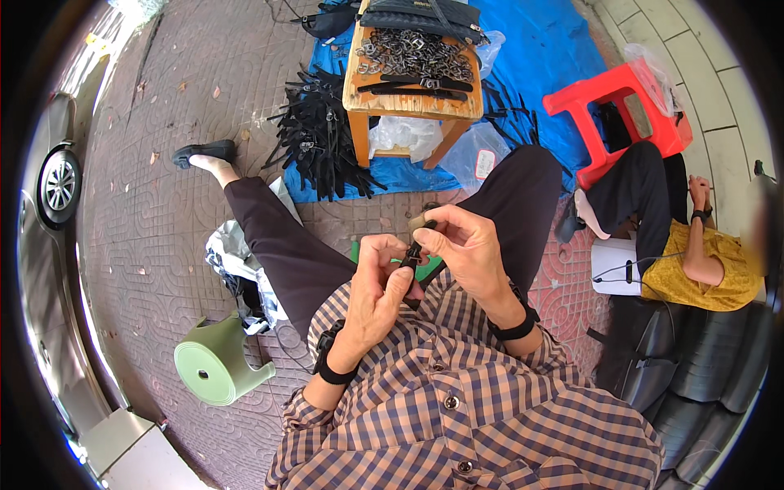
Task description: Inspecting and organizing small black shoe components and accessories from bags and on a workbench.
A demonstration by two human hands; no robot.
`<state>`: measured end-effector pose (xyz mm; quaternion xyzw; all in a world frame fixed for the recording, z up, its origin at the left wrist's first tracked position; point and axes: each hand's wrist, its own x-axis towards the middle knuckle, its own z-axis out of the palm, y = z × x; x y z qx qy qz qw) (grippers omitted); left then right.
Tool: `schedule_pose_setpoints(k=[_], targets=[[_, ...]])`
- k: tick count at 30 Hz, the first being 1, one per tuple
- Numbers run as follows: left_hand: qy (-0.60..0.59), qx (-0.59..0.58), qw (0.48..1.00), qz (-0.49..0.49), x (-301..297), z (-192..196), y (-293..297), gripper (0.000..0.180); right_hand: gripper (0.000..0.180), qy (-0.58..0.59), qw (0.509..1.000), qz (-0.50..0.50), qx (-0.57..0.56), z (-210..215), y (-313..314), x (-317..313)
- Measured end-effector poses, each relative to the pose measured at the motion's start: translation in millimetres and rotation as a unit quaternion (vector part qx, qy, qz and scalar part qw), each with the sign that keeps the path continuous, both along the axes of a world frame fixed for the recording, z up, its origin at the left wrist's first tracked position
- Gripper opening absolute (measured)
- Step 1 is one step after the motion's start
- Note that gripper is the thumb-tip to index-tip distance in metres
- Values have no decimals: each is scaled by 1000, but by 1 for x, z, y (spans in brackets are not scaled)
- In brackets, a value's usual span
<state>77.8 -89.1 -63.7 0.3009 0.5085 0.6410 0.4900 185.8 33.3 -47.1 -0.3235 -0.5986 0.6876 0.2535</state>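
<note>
Over my lap, my left hand [377, 284] and my right hand [464, 247] are pinched together on a narrow black strap [412, 258]. Its lower end hangs down between my fingers. A tan cover sits on one fingertip of the right hand. Whether a buckle is on the held part is hidden by my fingers. Beyond my knees, a wooden stool [359, 100] bears a pile of metal buckles [416, 53] and a few black straps [425, 86] laid crosswise. To its left lies a heap of black straps with buckles [314, 135].
A blue tarp [531, 41] spreads under the stool. Far right are a red plastic stool [588, 102] and a seated person in a yellow top [702, 265]. A green roll [208, 363] and a silvery bag [233, 249] lie on the left paving. A car [57, 245] stands farther left.
</note>
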Motion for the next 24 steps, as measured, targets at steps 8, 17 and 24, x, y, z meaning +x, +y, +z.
schedule_pose_setpoints(k=[8,17,24], targets=[[95,-10,995,13,0,-6,2,9,15,-13,1000,20,-14,0,-1,-2],[53,-3,997,50,-1,-8,2,7,15,-23,996,78,-25,4,2,-6],[-38,44,997,45,-8,-12,0,9,14,12,990,79,-113,4,6,-7]])
